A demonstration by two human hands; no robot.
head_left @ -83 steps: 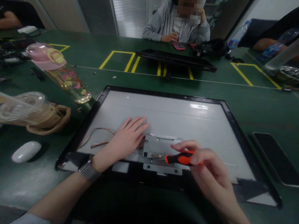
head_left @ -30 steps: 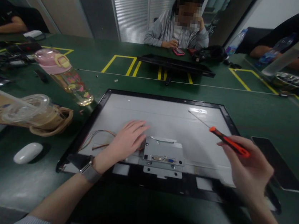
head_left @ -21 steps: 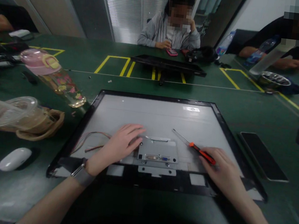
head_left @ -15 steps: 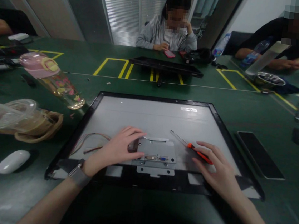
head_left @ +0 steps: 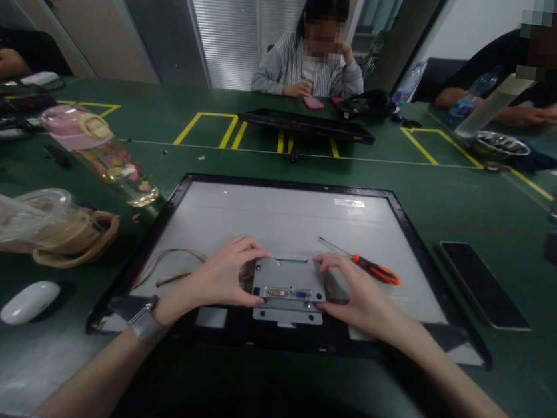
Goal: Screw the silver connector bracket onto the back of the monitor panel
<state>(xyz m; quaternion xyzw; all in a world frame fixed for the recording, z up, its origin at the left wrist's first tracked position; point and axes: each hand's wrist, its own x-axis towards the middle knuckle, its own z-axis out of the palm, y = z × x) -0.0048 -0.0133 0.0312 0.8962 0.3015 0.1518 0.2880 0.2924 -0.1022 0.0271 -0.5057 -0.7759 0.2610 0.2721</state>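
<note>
A metal bracket plate with video ports (head_left: 288, 277) sits at the lower middle of an opened monitor panel (head_left: 267, 218) lying face down on the table. My left hand (head_left: 228, 270) grips the plate's left side between thumb and fingers. On its right side, my right hand (head_left: 354, 291) holds it the same way, thumb low and fingers at the top corner. An orange and black screwdriver (head_left: 377, 270) lies on the panel just beyond my right hand. Thin coloured wires (head_left: 174, 265) run along the panel's left, partly behind my left wrist.
Left of the panel are a pink-lidded bottle (head_left: 106, 159), a lidded drink cup (head_left: 40, 219) and a white mouse (head_left: 30, 302). A phone (head_left: 483, 286) lies at the right. Beyond stands another monitor (head_left: 308, 125), with a person (head_left: 310, 58) seated behind it.
My right hand has let go of the screwdriver, leaving it on the panel, and has moved left onto the bracket plate. My left hand stays at the plate's left side.
</note>
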